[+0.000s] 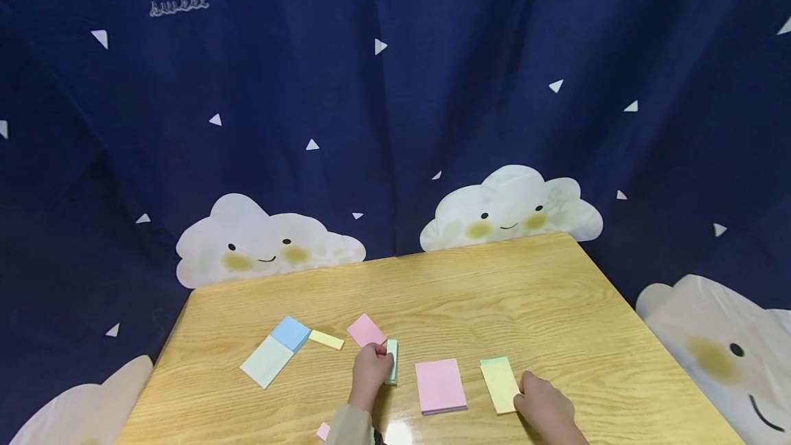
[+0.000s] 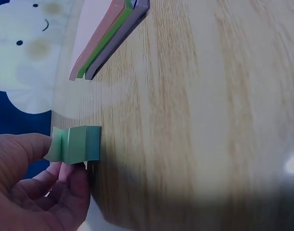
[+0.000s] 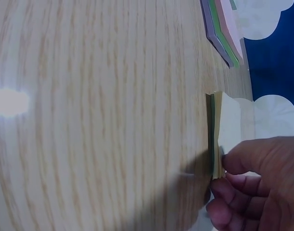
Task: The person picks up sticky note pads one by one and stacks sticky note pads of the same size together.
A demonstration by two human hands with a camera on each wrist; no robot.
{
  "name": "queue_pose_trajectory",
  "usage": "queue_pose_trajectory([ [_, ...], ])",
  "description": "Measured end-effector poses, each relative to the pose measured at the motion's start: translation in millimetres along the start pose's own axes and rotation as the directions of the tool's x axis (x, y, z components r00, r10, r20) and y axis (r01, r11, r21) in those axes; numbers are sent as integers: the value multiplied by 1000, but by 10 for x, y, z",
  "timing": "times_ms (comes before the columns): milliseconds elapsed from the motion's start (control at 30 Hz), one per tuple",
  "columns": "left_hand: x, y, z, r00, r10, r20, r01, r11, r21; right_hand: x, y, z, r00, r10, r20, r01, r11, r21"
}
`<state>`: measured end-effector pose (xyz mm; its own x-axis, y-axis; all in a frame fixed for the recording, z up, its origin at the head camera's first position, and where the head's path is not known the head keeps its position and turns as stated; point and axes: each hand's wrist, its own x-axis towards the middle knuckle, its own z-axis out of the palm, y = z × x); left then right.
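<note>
My left hand (image 1: 371,371) pinches a narrow green sticky-note pad (image 1: 393,361) between thumb and fingers. In the left wrist view that green pad (image 2: 77,145) stands with its sheets fanned in several shades. Over on the right, my right hand (image 1: 545,405) grips the near corner of a yellow sticky-note pad (image 1: 501,388). A green layer (image 1: 494,360) shows beneath its far edge. The right wrist view shows the thumb lying on the face of the yellow pad (image 3: 230,122), the fingers at its lower edge. Between the hands lies a square pink sticky-note stack (image 1: 440,385).
Left on the wooden table (image 1: 469,294) lie a blue pad (image 1: 290,333), a pale green pad (image 1: 267,361) and a yellow strip pad (image 1: 326,340). Another pink pad (image 1: 366,329) sits just beyond my left hand. A small pink piece (image 1: 323,431) is by the left sleeve. A dark blue curtain (image 1: 259,88) hangs behind.
</note>
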<state>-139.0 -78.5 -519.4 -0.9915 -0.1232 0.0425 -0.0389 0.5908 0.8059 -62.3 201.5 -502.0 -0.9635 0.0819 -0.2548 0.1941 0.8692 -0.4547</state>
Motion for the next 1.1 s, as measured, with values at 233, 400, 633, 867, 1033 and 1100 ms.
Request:
queue_pose_trajectory([
  [233,-10,19,-14,1000,-1,4,1,1000,0,2,-13,1,1000,15,-6,-15,1000,5],
  [400,-15,24,-10,1000,-6,0,6,1000,1,18,-6,13,999,36,-16,-36,999,4],
  [633,-10,13,9,1000,-9,-13,9,1000,13,26,-2,24,999,38,-29,-38,999,0],
  [867,-43,27,-47,1000,-23,-20,23,999,22,34,-1,18,1000,19,-22,-19,1000,13],
  [1033,-61,39,-161,999,-32,-4,32,998,57,56,-5,0,1000,21,-1,-21,1000,-17],
  [1100,-76,29,-223,999,-30,11,29,997,71,62,-8,-5,1000,22,1,-22,999,-28],
])
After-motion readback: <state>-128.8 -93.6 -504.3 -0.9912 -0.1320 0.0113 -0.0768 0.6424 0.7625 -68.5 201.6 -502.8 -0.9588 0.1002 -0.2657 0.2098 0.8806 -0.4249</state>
